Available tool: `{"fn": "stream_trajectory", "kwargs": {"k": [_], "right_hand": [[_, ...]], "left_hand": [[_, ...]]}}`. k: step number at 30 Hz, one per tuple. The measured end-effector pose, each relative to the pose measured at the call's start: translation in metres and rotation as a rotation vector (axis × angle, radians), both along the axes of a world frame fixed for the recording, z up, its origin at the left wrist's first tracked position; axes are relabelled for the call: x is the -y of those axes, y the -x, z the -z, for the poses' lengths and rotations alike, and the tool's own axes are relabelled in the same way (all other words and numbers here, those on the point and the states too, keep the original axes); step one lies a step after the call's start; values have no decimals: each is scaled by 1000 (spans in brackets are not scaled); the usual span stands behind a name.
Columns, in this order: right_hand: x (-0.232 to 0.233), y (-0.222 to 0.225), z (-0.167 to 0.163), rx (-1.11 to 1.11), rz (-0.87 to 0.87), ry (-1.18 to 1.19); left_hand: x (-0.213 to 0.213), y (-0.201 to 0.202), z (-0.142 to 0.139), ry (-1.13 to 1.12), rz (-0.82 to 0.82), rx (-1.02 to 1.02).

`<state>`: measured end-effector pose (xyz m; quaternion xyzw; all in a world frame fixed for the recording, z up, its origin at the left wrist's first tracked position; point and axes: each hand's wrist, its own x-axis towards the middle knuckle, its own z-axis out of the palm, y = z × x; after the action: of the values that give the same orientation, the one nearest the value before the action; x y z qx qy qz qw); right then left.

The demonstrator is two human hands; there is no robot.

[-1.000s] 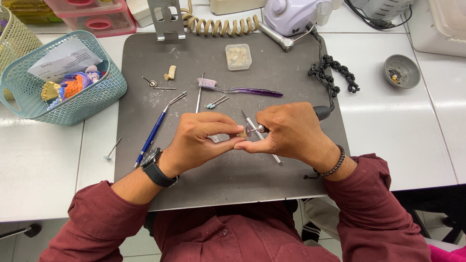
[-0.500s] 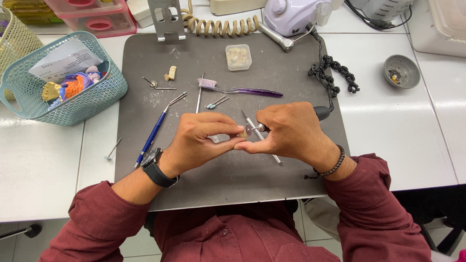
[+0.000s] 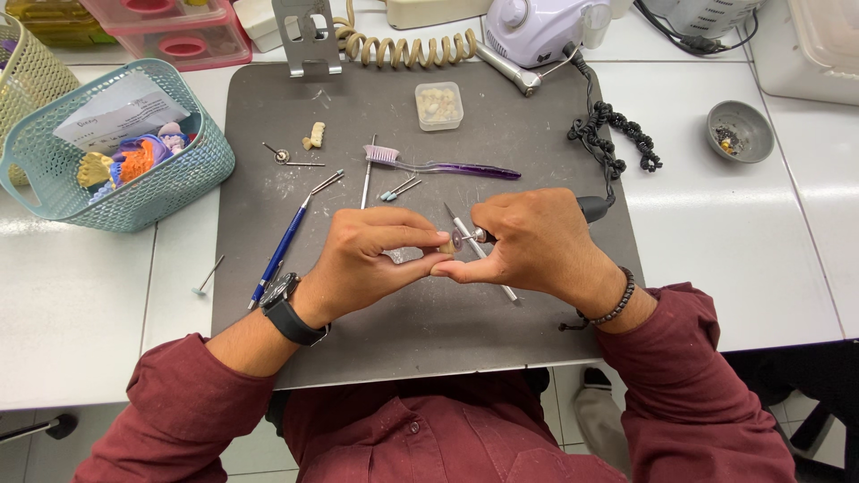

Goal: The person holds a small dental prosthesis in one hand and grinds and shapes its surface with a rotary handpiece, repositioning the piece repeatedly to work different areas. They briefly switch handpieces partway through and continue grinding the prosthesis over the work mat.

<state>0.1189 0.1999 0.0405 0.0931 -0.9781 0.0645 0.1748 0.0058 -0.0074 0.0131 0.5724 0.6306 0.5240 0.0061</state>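
At the far left of the frame my basket (image 3: 179, 192) sits off the mat (image 3: 501, 340), with coloured casts and a slip of paper in it; I judge it is well out of elbow range, which is where I want it. Just right of it, on the mat's left part, the blue pen tool (image 3: 284, 243) lies slanted and clear of my wrist.

At centre, my left hand (image 3: 367, 264) is curled nearly closed, thumb and fingertips pinching a small pale tooth piece (image 3: 445, 246). I hold it only by its edges, so the face being worked stays bare, and I let my fingertips touch those of the other hand; that contact seems the best brace against a skid.

Touching the piece from the right is the small disc (image 3: 457, 240) on my handpiece (image 3: 595, 207). My right hand (image 3: 537, 250) is wrapped closed around it, pen-fashion, with the tool's dark rear end showing past my knuckles toward the right. Light pressure and short strokes look right here, the disc kept flat to the piece and away from my left thumb.

Above the hands, at upper centre, lie the brush (image 3: 443, 163) and a small clear box (image 3: 438, 105). Farther right, the coiled cord (image 3: 617, 139) needs slack so it does not tug my right wrist. At upper right, off the mat, stands a grey dish (image 3: 741, 130).
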Motion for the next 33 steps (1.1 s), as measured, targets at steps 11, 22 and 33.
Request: {"fn": "stream_trajectory", "kwargs": {"k": [11, 22, 33], "right_hand": [[0, 0, 1, 15, -1, -3], [0, 0, 1, 13, -6, 7], [0, 0, 0, -29, -14, 16]], "left_hand": [[0, 0, -1, -4, 4, 3], [-1, 0, -1, -14, -4, 6], [-1, -1, -1, -12, -8, -15]]}}
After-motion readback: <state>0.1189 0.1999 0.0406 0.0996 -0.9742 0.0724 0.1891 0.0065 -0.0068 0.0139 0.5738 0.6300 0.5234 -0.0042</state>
